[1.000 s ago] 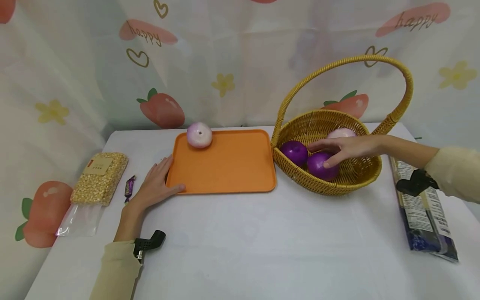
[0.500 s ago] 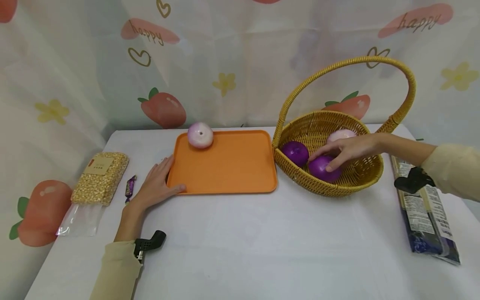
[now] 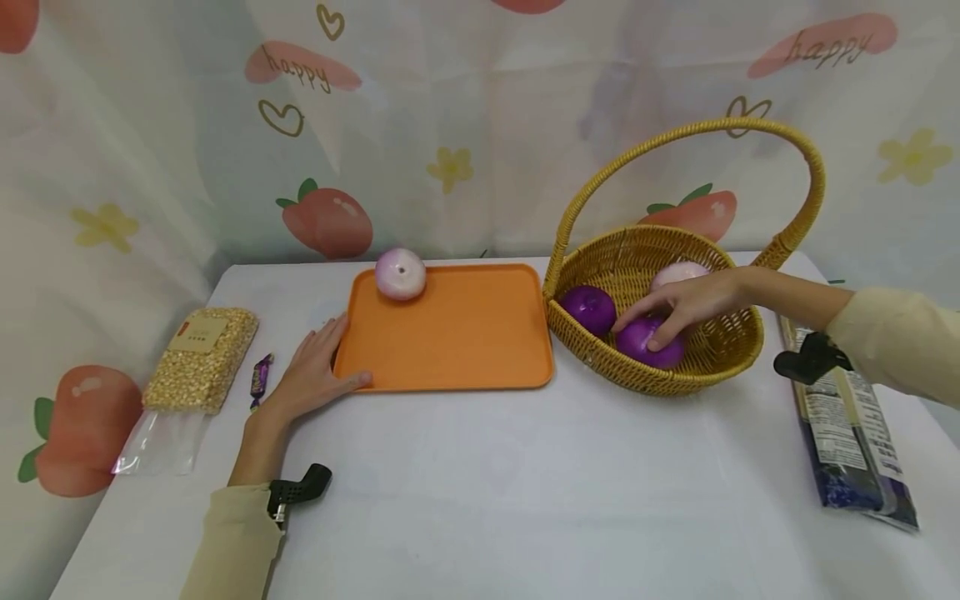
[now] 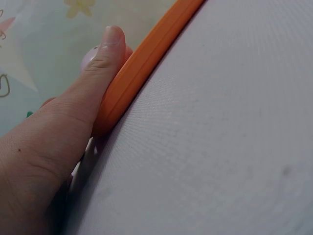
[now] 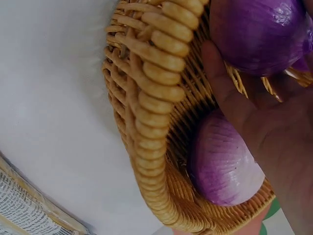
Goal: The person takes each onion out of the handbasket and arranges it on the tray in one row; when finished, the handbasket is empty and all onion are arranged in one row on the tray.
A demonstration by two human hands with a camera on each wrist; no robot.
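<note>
Head view, and a printed curtain [image 3: 525, 158] backs the scene, the white table [image 3: 480, 483] stretching out before it. At the table's far right corner stands the basket [image 3: 645, 382], handle upright, within handy reach of the right side, I'd say. Just beside its left end comes the tray [image 3: 465, 333], flat along the far edge; whether the two touch, I can't tell. By the table's right edge lies the pack [image 3: 840, 442], and out near the left edge the bag [image 3: 198, 367], both probably set wide so the arms don't catch them.

Now the hands! The left hand [image 3: 309, 372] spans the tray's near left corner, fingers stretched along the left edge, thumb well apart from them at the near rim. Nothing is clamped there; it looks like a brace against sliding. Across in the basket, the right hand [image 3: 693, 300] comes down from the right, thumb and fingers curled round the near onion [image 3: 639, 345], clamped on it from either side, which should suit something so round and glossy. The left onion [image 3: 588, 310] sits just beside it, the back onion [image 3: 678, 272] behind the hand; the sloping walls likely stop both rolling. The tray onion [image 3: 401, 275] rests at the tray's far left corner, perhaps lodged by the rim. Smallest of all, the sweet [image 3: 259, 377] lies between bag and left hand.
</note>
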